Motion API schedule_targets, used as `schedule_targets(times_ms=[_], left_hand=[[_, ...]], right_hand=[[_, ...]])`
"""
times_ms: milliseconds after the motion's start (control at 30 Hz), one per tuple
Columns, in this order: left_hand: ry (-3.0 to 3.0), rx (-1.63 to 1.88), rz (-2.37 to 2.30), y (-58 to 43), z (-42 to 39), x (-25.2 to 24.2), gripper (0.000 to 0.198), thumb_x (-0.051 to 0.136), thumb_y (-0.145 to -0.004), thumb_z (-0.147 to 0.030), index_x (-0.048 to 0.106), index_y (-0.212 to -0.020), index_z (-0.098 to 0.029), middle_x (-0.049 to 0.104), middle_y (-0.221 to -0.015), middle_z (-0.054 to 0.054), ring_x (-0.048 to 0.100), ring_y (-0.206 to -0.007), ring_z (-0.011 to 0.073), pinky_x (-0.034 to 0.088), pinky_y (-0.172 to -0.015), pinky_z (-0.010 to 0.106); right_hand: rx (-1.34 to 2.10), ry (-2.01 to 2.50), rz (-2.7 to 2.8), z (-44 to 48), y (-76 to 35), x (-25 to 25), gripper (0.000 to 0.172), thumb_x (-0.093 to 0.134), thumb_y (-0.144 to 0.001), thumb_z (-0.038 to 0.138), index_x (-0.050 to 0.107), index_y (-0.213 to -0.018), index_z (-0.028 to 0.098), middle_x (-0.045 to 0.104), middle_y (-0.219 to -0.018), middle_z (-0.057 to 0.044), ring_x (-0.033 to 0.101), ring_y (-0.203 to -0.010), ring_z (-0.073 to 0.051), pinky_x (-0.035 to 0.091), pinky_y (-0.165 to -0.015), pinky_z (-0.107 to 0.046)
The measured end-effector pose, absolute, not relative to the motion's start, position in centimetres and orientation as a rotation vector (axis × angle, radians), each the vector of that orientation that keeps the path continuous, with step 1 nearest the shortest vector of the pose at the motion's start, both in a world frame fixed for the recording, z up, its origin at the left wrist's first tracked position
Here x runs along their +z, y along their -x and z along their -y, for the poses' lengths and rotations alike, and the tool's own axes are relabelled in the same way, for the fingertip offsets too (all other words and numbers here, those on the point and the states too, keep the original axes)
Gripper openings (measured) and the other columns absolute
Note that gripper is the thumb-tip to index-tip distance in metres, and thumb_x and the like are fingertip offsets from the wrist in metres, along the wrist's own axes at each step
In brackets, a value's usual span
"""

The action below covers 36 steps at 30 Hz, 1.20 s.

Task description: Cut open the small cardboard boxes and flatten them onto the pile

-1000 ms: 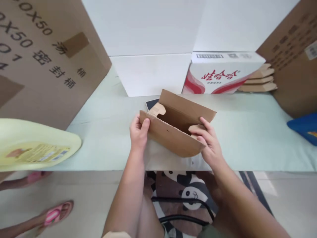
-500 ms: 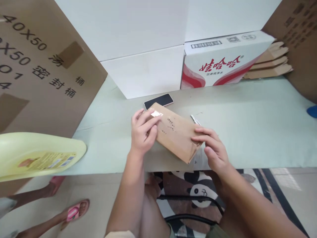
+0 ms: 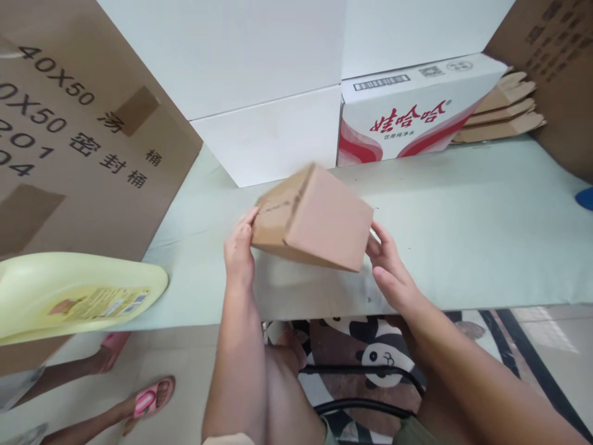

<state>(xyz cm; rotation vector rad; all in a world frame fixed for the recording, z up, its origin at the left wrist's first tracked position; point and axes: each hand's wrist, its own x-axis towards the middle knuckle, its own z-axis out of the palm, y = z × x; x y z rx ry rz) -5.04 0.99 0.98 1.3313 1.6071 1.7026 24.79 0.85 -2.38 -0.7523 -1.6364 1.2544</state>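
Note:
A small brown cardboard box (image 3: 328,216) is held tilted over the pale green table, its plain face turned up toward me and a taped end to the left. My left hand (image 3: 241,250) grips that left end, with the fingers partly behind it. At the opposite side my right hand (image 3: 391,266) has its fingertips at the box's right edge, partly hidden by it, and the thumb stands apart below. Just beside those fingertips a bit of a slim silver object (image 3: 375,235) shows on the table.
White boxes (image 3: 273,142) and a white-and-red carton (image 3: 407,127) line the back. A large printed carton (image 3: 69,130) stands left, behind a pale yellow bottle (image 3: 88,293). Folded cardboard (image 3: 500,114) lies at the back right. Another person's sandalled foot (image 3: 155,395) is on the floor.
Both hands have lifted and turned the box, so a plain face now shows instead of the one with the white label. The phone behind it is now hidden.

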Motion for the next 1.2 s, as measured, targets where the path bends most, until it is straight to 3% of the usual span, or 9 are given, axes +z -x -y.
schedule_targets(times_ms=[133,300,400,467,567,700,833,1033,1200], left_hand=[[-0.967,1.362,-1.288,4.2,-0.4,-1.2,0.062,0.066,-0.073,-0.077,0.078,-0.097,-0.021,0.078,-0.099,0.013,0.068,-0.114,0.0372,0.056,-0.096,0.05],[-0.75,1.132,-1.046,2.5,0.5,-2.4,0.06,0.074,-0.062,-0.077,0.074,-0.085,-0.022,0.075,-0.078,0.013,0.073,-0.1,0.0411,0.061,-0.082,0.054],[-0.66,1.164,-0.975,1.9,0.4,-2.4,0.053,0.072,-0.067,-0.072,0.073,-0.085,-0.023,0.075,-0.075,0.011,0.076,-0.087,0.0375,0.062,-0.077,0.051],[-0.601,1.226,-0.984,1.7,0.1,-2.2,0.048,0.074,-0.07,-0.066,0.074,-0.09,-0.023,0.077,-0.08,0.01,0.076,-0.082,0.0344,0.062,-0.074,0.049],[-0.537,1.363,-1.036,1.6,-0.7,-1.8,0.048,0.072,-0.072,-0.062,0.073,-0.098,-0.022,0.079,-0.091,0.01,0.076,-0.086,0.0324,0.062,-0.076,0.047],[-0.507,1.481,-1.054,1.3,-1.5,-0.9,0.049,0.072,-0.071,-0.061,0.072,-0.102,-0.023,0.078,-0.102,0.01,0.074,-0.098,0.0332,0.062,-0.081,0.047],[-0.572,1.515,-1.047,1.5,-1.7,-0.6,0.048,0.07,-0.074,-0.062,0.071,-0.101,-0.024,0.077,-0.108,0.011,0.072,-0.106,0.0347,0.061,-0.082,0.047],[-0.492,1.593,-1.146,3.1,-1.8,-1.8,0.046,0.078,-0.066,-0.057,0.072,-0.096,-0.022,0.078,-0.089,0.006,0.075,-0.084,0.0278,0.062,-0.074,0.041],[-0.568,1.58,-1.167,3.9,-1.4,-2.0,0.049,0.076,-0.066,-0.059,0.072,-0.097,-0.021,0.078,-0.091,0.009,0.075,-0.092,0.0318,0.061,-0.081,0.045]], right_hand=[[1.027,0.771,1.868,-0.5,-24.7,-1.3,0.071,0.046,-0.098,0.063,0.026,-0.16,0.037,0.014,-0.173,-0.002,0.011,-0.159,-0.029,0.021,-0.127,-0.057],[0.921,0.696,1.897,-0.3,-24.6,-0.3,0.066,0.048,-0.101,0.054,0.024,-0.161,0.042,0.006,-0.173,0.004,0.012,-0.159,-0.028,0.022,-0.128,-0.053],[0.972,0.678,1.872,-0.5,-24.9,-0.1,0.06,0.051,-0.1,0.05,0.034,-0.157,0.043,0.016,-0.173,0.003,0.02,-0.158,-0.027,0.028,-0.126,-0.05],[1.011,0.766,1.795,-1.2,-25.4,-0.4,0.05,0.048,-0.101,0.047,0.046,-0.15,0.037,0.031,-0.168,-0.003,0.039,-0.15,-0.027,0.043,-0.117,-0.048],[0.848,1.208,1.686,-2.9,-26.4,-1.7,0.039,0.05,-0.097,0.04,0.059,-0.132,0.025,0.062,-0.139,-0.014,0.067,-0.114,-0.028,0.057,-0.092,-0.047],[0.448,1.774,1.943,-4.8,-27.8,-3.6,0.04,0.062,-0.082,0.032,0.066,-0.119,0.016,0.069,-0.11,-0.018,0.065,-0.097,-0.035,0.052,-0.084,-0.051],[0.433,1.874,2.058,-5.1,-28.5,-4.0,0.027,0.055,-0.087,0.027,0.069,-0.108,0.019,0.069,-0.095,-0.014,0.064,-0.082,-0.029,0.049,-0.072,-0.04],[0.799,1.525,1.839,-4.1,-28.3,-1.3,0.017,0.048,-0.087,0.024,0.064,-0.091,0.022,0.062,-0.063,0.0,0.053,-0.052,-0.017,0.041,-0.051,-0.028],[0.831,1.181,1.905,-2.9,-27.4,0.6,0.026,0.052,-0.094,0.034,0.072,-0.105,0.021,0.069,-0.073,-0.001,0.057,-0.055,-0.014,0.042,-0.053,-0.027]])
